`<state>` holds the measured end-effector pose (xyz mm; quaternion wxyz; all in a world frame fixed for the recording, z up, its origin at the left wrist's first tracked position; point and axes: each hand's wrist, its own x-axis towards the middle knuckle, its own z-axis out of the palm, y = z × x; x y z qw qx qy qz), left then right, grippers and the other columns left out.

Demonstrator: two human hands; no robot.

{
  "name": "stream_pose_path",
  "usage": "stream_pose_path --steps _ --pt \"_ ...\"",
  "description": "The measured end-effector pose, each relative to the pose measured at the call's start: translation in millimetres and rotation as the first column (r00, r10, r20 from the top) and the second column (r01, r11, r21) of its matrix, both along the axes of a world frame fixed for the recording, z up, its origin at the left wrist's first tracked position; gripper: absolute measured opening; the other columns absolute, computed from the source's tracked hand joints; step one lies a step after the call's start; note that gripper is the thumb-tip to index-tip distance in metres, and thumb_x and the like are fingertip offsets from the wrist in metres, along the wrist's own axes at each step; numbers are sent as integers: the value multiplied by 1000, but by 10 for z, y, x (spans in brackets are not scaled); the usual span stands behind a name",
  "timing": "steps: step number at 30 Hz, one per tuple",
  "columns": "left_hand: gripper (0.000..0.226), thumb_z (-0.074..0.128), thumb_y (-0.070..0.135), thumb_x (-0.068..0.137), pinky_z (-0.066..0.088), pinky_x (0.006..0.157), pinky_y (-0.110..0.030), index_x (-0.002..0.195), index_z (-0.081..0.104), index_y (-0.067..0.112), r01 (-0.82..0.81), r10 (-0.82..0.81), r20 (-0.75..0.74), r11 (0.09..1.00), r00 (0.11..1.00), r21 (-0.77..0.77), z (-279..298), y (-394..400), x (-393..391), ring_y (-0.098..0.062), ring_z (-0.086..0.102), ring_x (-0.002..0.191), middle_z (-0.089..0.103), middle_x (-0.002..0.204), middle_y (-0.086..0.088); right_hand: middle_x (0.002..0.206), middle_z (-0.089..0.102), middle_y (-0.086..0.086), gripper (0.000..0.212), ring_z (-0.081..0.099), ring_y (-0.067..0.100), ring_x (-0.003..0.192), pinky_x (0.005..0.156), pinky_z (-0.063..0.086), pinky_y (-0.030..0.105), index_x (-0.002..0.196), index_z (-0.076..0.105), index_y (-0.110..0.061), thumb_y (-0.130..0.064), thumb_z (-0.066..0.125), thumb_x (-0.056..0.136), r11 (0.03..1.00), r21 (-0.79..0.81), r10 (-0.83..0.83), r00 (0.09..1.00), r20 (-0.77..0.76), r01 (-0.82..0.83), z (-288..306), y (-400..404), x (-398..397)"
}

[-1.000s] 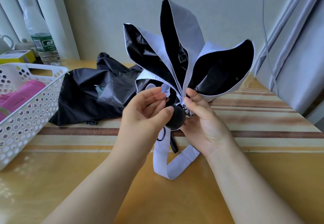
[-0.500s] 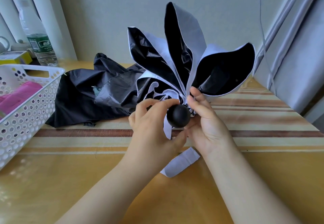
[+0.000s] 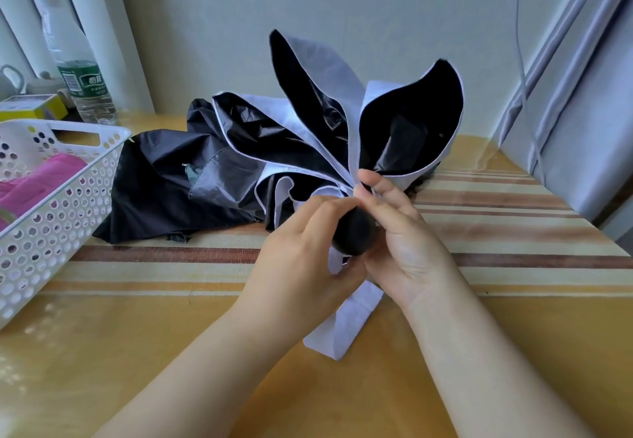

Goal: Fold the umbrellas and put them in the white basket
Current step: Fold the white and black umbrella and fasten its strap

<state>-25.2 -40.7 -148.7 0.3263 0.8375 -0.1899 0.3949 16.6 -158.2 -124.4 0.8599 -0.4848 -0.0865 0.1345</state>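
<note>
Two bare forearms, left hand (image 3: pixel 308 249) and right hand (image 3: pixel 407 245), no sleeves, rings or watch.

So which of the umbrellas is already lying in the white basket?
The pink umbrella, folded, lies inside the white basket. The white-edged umbrella is in both hands; the black umbrella lies on the table.

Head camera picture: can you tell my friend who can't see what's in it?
Two hands, left hand and right hand, hold a half-folded black-and-white umbrella by its round black handle above a striped table. A white basket sits left.
</note>
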Motion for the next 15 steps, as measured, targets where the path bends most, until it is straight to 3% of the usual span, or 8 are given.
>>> stream_pose_path --steps 4,11,15 --pt "39 64 17 76 45 75 -16 111 62 1 21 -21 -13 1000 1000 12 -47 -10 11 -10 56 90 64 98 -6 66 66 -1 14 65 14 61 59 51 28 87 66 -25 -13 67 79 999 -40 4 1000 -13 -4 7 0 -16" --pt "47 74 31 74 39 81 -3 114 63 9 20 -18 -85 1000 996 20 -71 7 39 1 47 93 53 107 -2 71 66 7 22 66 19 59 53 54 26 86 65 -21 1 62 87 996 -45 -80 992 -97 76 22 -20 17" --pt "47 67 34 76 40 76 -15 116 64 10 -88 90 -50 995 995 38 -96 -51 30 -11 50 86 57 96 -4 65 65 5 22 65 18 57 53 54 27 86 64 -22 0 61 88 993 -13 -121 987 -106 120 21 -4 3"
